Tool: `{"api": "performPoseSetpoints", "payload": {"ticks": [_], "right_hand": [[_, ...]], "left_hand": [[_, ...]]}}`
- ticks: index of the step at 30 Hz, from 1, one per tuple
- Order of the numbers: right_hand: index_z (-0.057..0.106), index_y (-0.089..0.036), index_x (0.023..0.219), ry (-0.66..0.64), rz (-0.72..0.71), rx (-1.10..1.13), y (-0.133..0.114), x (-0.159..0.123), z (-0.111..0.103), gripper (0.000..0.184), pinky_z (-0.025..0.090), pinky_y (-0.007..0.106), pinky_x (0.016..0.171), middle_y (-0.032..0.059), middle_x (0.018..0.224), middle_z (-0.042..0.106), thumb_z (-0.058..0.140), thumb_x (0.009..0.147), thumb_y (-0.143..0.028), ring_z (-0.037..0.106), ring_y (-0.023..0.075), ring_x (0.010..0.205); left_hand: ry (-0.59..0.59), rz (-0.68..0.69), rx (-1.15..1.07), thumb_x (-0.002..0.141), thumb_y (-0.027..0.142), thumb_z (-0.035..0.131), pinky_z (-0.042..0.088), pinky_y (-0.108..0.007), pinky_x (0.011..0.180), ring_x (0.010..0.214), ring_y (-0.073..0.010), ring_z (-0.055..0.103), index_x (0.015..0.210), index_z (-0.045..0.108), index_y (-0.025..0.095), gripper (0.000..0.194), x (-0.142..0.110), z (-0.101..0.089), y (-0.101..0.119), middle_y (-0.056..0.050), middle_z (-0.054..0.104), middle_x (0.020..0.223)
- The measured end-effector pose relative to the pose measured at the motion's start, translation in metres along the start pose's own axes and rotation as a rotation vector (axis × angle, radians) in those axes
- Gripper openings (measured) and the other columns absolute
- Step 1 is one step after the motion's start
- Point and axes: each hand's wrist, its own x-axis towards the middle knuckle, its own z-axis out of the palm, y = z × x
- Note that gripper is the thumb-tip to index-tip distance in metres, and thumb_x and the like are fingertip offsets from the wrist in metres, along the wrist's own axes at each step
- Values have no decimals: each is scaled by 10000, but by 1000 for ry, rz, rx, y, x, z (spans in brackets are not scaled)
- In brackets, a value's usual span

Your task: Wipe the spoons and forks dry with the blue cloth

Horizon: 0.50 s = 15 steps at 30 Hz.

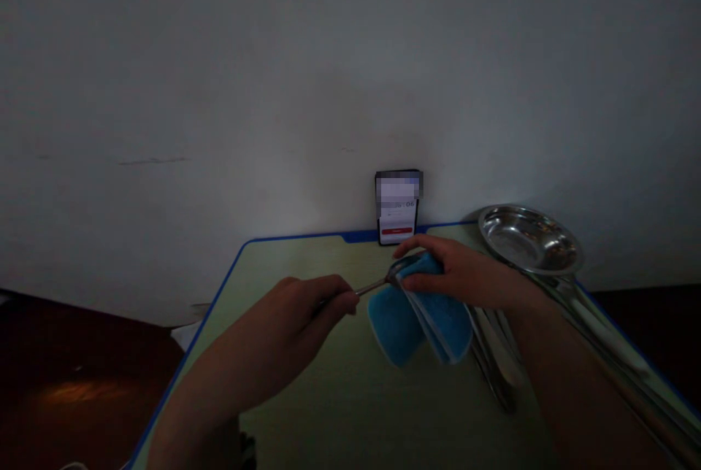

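My left hand (320, 302) is closed around the thin handle of a metal spoon (372, 285), above the table. The spoon points to the right, and its head meets a blue cloth (438, 317) with a pale edge. My right hand (446, 269) grips this folded cloth against the spoon's head, thumb on the near side and fingers over the top. The cloth partly covers the head. Its lower folds hang down over the tabletop.
A phone (396, 229) with a lit screen leans upright against the wall (274, 90). A shiny metal bowl (553, 236) stands at the back right of the blue-edged table (296, 255). Several long utensils (496, 364) lie beneath and beside my right forearm, partly hidden.
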Motion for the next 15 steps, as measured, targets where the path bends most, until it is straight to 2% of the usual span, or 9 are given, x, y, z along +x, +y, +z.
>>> {"api": "performPoseSetpoints", "payload": {"ticks": [9, 15], "right_hand": [[487, -272, 1115, 35, 8, -22, 0, 3, 5, 448, 448, 290, 671, 30, 1032, 578, 592, 726, -470, 561, 181, 838], [487, -266, 1108, 29, -15, -21, 0, 4, 6, 432, 448, 281, 650, 28, 962, 576, 591, 734, -453, 559, 174, 812]], "left_hand": [[-31, -16, -4, 894, 383, 376, 346, -222, 549, 580, -103, 517, 777, 581, 189, 305, 4, 2, 1, 31, 582, 644], [-43, -1, -12, 898, 376, 362, 347, -216, 540, 569, -98, 506, 751, 572, 181, 321, 2, 3, 1, 30, 575, 634]]}}
